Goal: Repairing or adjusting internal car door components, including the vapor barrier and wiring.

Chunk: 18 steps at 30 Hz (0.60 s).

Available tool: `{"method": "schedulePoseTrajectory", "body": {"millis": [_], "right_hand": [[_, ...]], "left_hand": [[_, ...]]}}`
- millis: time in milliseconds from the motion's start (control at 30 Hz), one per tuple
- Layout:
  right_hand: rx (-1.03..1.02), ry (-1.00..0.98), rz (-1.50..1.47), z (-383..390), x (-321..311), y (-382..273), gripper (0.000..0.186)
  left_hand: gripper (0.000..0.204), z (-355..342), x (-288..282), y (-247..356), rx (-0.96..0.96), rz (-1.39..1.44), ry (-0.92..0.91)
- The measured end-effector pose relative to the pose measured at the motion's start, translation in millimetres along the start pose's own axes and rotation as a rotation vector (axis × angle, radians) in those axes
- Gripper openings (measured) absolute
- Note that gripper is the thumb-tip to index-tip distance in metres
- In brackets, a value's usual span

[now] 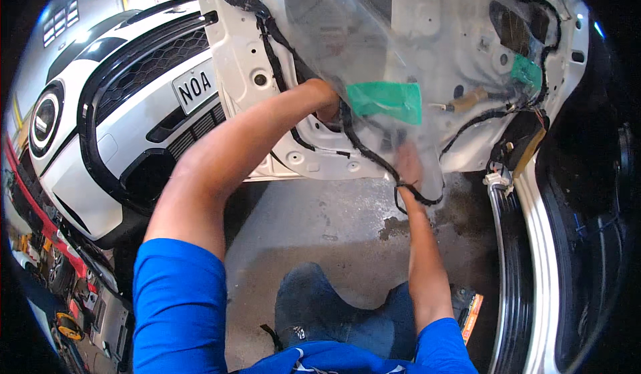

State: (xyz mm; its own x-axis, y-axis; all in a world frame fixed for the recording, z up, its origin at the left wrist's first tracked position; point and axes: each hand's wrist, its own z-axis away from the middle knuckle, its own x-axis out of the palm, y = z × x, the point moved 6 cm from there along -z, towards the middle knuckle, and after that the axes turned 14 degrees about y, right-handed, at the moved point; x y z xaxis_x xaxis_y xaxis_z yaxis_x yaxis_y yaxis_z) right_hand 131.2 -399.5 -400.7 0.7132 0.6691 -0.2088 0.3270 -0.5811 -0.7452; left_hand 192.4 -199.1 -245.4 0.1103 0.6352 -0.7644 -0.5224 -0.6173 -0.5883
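Note:
A white car door (237,53) with its inner panel off stands in front of me. A clear plastic sheet (334,20), edged with black sealant (366,148), covers much of it and hangs loose at the bottom. My left hand (326,100) reaches under the sheet's left edge into a door opening, its fingers hidden. Behind the sheet's lower flap, my right hand (408,165) shows through the plastic as a blur near the door's bottom edge. Green tape (386,101) is stuck on the sheet between my hands, with another green patch (527,73) farther right.
Left of the door stands a white car (120,153) with a black grille. A black door sill (513,274) runs along the right. An orange-and-white box (473,317) lies beside my right arm. Assorted parts and tools crowd the lower left.

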Motion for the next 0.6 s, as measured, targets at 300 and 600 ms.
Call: {"method": "schedulePoseTrajectory", "body": {"millis": [300,600], "right_hand": [[-0.458,0.003,-0.005,9.5,51.5,37.0,0.037],[-0.243,0.117,-0.146,38.4,-2.8,-25.8,0.021]], "left_hand": [[0.043,1.0,-48.2,-134.7,0.016,-0.093,0.579],[0.046,95.8,-87.5,-48.0,0.105,0.023,1.112]]}}
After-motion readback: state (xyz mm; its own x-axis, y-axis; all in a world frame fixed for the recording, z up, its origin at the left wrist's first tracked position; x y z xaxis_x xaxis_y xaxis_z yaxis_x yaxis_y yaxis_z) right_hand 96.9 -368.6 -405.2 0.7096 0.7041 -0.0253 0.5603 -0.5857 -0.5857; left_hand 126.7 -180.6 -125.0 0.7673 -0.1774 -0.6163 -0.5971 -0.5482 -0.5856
